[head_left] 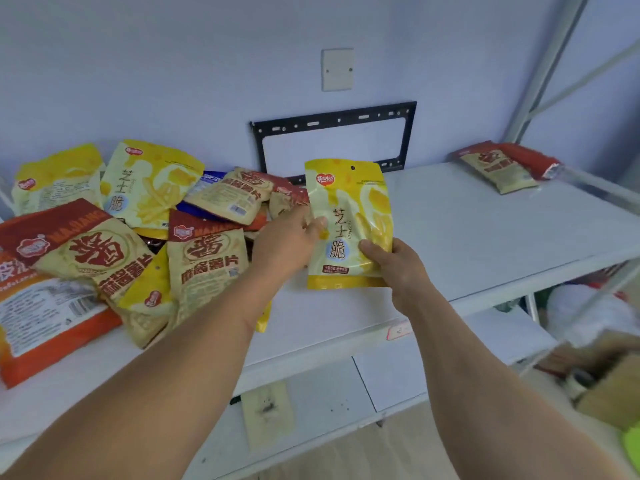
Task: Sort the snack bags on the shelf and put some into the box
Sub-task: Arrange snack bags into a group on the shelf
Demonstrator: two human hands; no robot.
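Yellow bag [349, 223]: upright above white shelf [485, 230], pinched by left hand [287, 240] and right hand [391, 265]. Pile of snack bags [138, 230]: left of it.

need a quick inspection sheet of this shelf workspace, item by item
surface: white shelf board, bare on its middle stretch.
job's things: yellow cheese-snack bag held upright in both hands; heap of red-and-beige and yellow snack bags at the shelf's left end; two red-and-beige bags apart at the far right.
clutter: blurred items lower right, including brown cardboard, possibly the box.
hands: left hand pinches the bag's left edge; right hand grips its lower right corner.
cables: nothing seen.
surroundings: pale wall, black metal bracket, blank white wall plate, grey shelf frame.
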